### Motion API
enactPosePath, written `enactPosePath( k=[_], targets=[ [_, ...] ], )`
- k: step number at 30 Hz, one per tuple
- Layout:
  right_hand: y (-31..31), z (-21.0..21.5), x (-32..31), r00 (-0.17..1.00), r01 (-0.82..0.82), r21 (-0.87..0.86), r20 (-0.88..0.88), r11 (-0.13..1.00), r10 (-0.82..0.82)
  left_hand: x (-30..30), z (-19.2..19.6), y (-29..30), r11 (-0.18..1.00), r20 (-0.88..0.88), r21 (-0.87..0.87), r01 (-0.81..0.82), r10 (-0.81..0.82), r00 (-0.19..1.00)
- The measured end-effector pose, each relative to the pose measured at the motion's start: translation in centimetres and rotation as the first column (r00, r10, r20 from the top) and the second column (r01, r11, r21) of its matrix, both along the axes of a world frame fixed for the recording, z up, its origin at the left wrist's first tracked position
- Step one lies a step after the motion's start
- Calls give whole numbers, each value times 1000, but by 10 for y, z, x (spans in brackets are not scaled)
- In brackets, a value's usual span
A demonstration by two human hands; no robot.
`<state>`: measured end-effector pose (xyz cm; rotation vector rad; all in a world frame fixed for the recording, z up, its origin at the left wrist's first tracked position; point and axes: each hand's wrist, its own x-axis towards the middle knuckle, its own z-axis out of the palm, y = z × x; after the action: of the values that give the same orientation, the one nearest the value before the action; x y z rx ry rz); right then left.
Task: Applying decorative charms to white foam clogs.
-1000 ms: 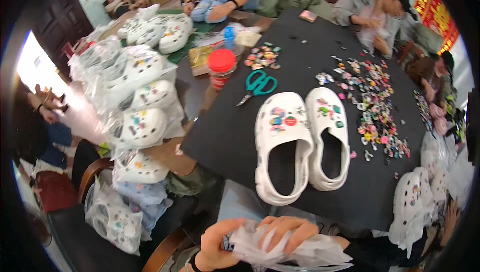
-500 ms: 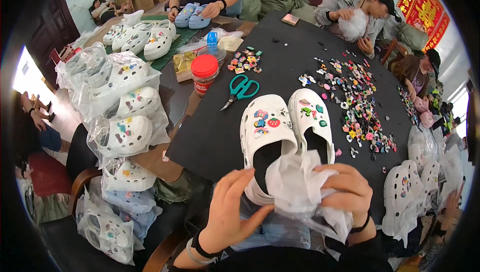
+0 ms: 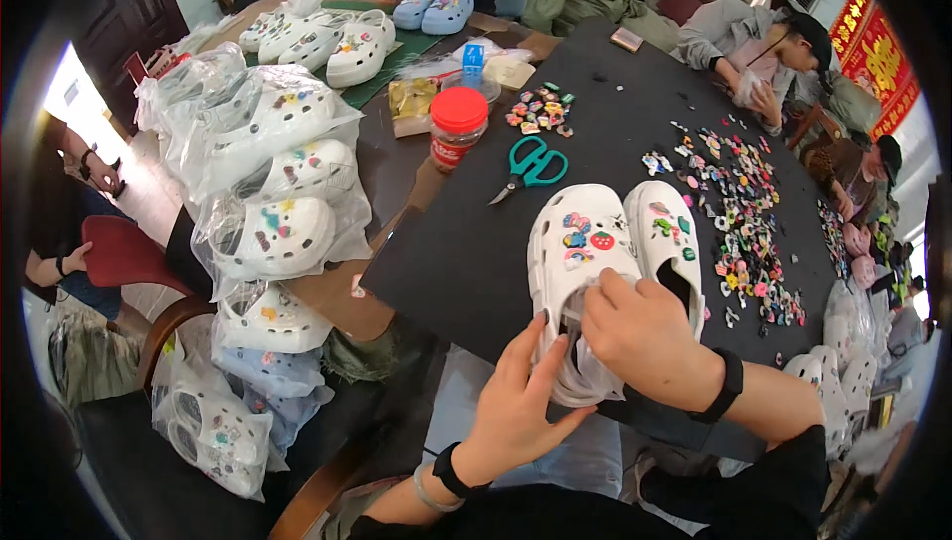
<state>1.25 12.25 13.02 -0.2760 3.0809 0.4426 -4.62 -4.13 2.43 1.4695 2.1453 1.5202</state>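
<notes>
A black mat (image 3: pixel 615 143) covers the table at centre frame. A dark wooden door (image 3: pixel 124 9) stands upper left, with bright daylight falling on the pale floor (image 3: pixel 149 198) beside it. A red chair (image 3: pixel 124 252) sits at left; red hangings (image 3: pixel 873 54) mark the upper right wall.

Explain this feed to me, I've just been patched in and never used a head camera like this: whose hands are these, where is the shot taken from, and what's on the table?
The picture comes from a wide fisheye camera on a person's head, looking down, so straight edges bend near the rim. The two bare hands rising from the bottom edge are that person's own. The left hand rests open against the heel of the left white clog. The right hand presses thin clear plastic into that clog's opening. A second white clog lies beside it; both carry small coloured charms. They sit on a black mat, with green-handled scissors, a red-lidded jar and scattered loose charms. To the left are bagged white clogs. Other people work at the far edge.
</notes>
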Motion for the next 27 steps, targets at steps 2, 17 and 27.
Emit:
enactPosePath(
  k=[2, 17, 27],
  targets=[
    [-5, -7, -1, 995, -71, 244, -48, 967, 85, 1, -1, 4, 998, -35, 69, 5, -3, 999],
    [18, -24, -1, 999, -37, 25, 32, 999, 36, -2, 1, 4, 995, -70, 100, -20, 27, 997],
    [-19, -22, 20, 992, 39, 70, -121, 997, -30, 1, -11, 6, 998, -31, 57, -38, 39, 999]
  ],
)
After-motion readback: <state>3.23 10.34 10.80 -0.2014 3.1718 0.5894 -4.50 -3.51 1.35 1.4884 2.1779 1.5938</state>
